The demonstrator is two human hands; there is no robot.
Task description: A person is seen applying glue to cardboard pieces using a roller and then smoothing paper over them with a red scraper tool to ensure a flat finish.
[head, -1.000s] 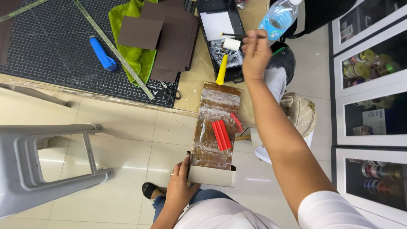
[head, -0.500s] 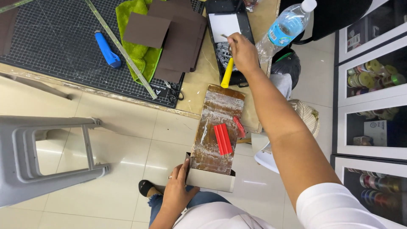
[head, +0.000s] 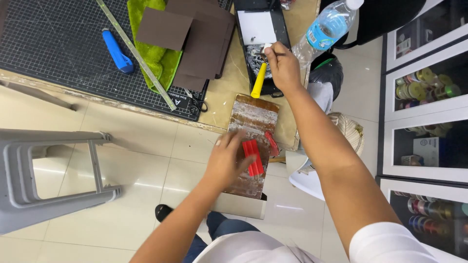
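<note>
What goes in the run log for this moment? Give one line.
left hand: flat on glue-smeared board, touching red grips | right hand: holding yellow-handled roller over black tray | water bottle beside

The person wears a white short-sleeved shirt (head: pixel 390 243) that leaves both arms bare. The left hand (head: pixel 228 163) and right hand (head: pixel 282 68) have no gloves, rings or watch. The legs are in blue jeans (head: pixel 222 231), and one foot has a black shoe (head: pixel 163 213).

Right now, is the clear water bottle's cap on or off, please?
On: the water bottle lies tilted on the tabletop with its white cap in place.
</note>
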